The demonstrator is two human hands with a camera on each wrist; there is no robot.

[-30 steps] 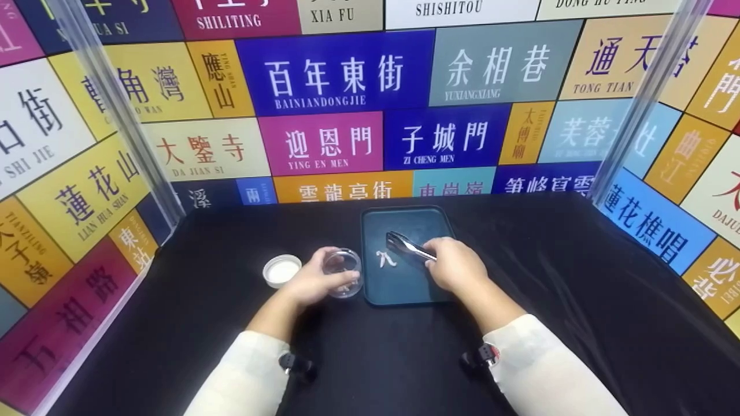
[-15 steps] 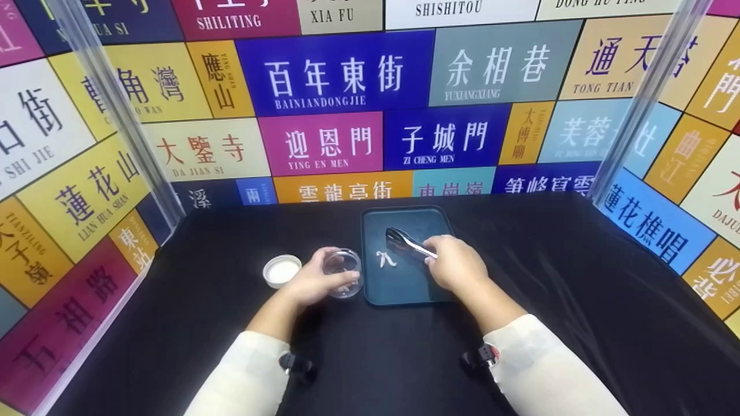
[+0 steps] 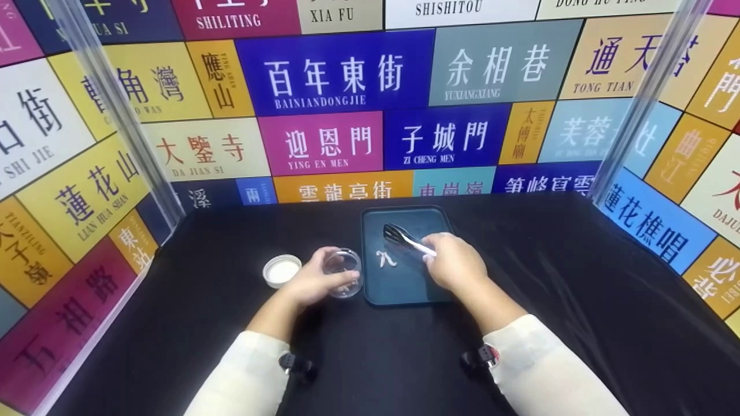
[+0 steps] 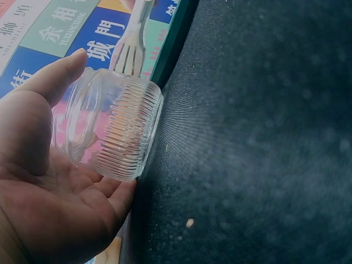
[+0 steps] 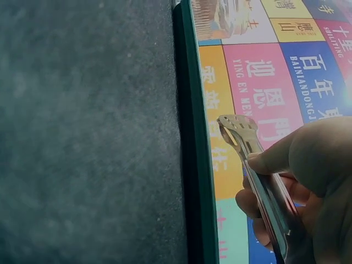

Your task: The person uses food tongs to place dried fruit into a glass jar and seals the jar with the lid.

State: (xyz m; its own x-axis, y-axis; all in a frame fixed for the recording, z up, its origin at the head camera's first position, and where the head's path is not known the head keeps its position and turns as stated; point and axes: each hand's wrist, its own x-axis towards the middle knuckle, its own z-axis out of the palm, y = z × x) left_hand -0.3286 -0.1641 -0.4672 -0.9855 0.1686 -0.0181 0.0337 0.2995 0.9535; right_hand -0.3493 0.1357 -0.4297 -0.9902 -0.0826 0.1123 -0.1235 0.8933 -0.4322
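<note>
My left hand (image 3: 312, 282) grips a clear jar (image 3: 342, 263) with ribbed sides, lidless, beside the tray's left edge. In the left wrist view the thumb and fingers curl round the jar (image 4: 118, 124). Metal tongs (image 3: 409, 241) with slotted ends are held in my right hand (image 3: 459, 263), over the tray. The right wrist view has the tongs (image 5: 264, 190) between thumb and fingers, nothing showing in their tips. Small pinkish-white curved pieces (image 3: 386, 259) lie on the dark blue-green tray (image 3: 404, 294), just nearer than the tong tips.
A round white lid (image 3: 282, 270) lies on the black cloth (image 3: 370, 370) left of the jar. Clear upright posts (image 3: 636, 110) stand at both back corners, before a wall (image 3: 335, 69) of coloured signs.
My right hand and the tongs have shifted slightly away and to the left over the tray. The left hand, jar, lid and pale pieces stay where they were.
</note>
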